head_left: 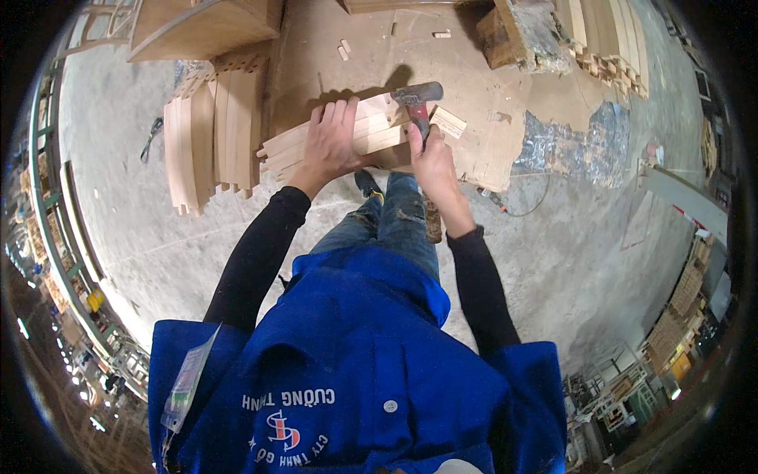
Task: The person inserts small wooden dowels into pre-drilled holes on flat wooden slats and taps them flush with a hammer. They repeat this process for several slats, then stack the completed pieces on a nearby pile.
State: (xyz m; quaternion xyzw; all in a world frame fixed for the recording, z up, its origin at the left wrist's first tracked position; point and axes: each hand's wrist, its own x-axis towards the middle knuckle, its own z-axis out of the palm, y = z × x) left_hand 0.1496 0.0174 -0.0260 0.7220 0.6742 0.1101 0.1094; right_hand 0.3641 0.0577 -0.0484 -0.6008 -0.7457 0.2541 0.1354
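My right hand [433,162] grips a hammer [420,93] by its red and black handle. The hammer's dark metal head lies over the right ends of several pale wooden slats [379,136]. My left hand [332,142] is wrapped over these slats near their middle, thumb on the near side and fingers toward the far edge. Small round holes show near the slats' right ends. Just right of the hammer sits a small pale wood piece [450,122], partly behind my right hand.
A cardboard-covered work surface [474,95] lies under the slats, with small dowels [343,52] at the back. Stacked wooden parts [189,150] stand at the left, more slats [608,39] at the far right. A wooden box [205,31] is at the back left.
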